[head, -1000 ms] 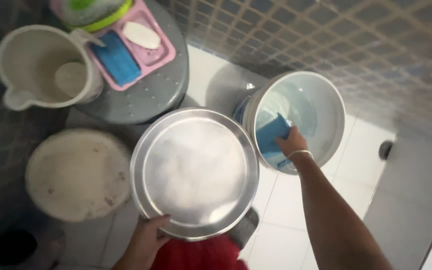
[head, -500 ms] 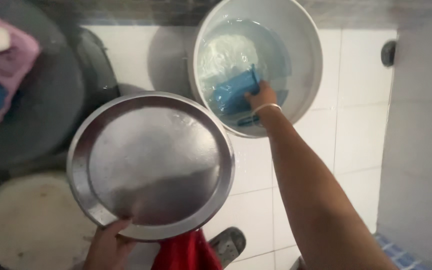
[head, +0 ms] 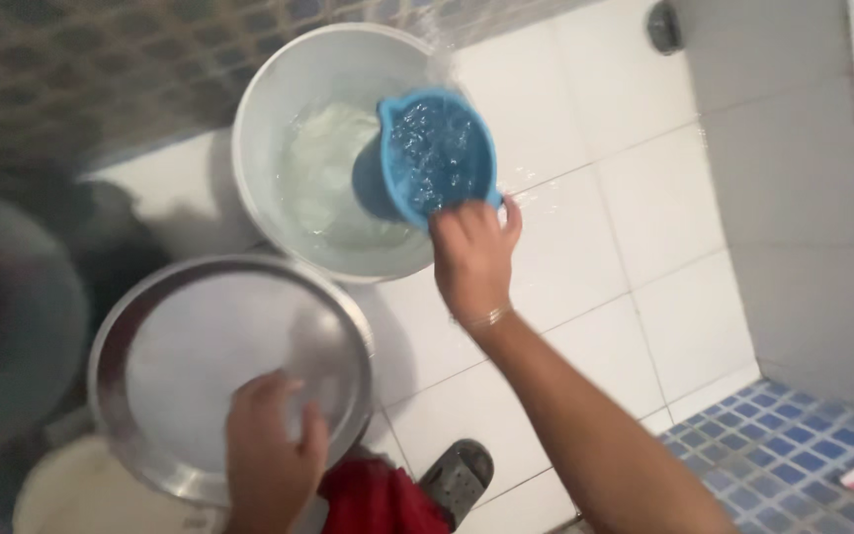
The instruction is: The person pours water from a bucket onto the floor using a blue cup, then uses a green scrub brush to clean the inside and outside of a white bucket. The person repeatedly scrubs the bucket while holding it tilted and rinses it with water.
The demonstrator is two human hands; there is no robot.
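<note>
My right hand [head: 470,255] grips a blue plastic jug [head: 435,153] full of water, held over the near rim of a white bucket [head: 279,89] that has water in it. My left hand [head: 269,457] holds a large round steel plate [head: 180,346] by its near edge, fingers lying over the wet inner face. The plate is to the left of and nearer than the bucket, tilted up toward me. A thin bangle shows on my right wrist.
White floor tiles [head: 664,257] spread to the right, with blue mosaic tiles [head: 793,455] at lower right. A grey round stool top [head: 12,316] is at left, a white round lid [head: 81,494] at bottom left. A grey sandal [head: 457,477] and red cloth [head: 373,499] sit below.
My right hand lifted the blue jug out of the bucket water, now full. My left hand slid further over the plate's face. The view swung right and down.
</note>
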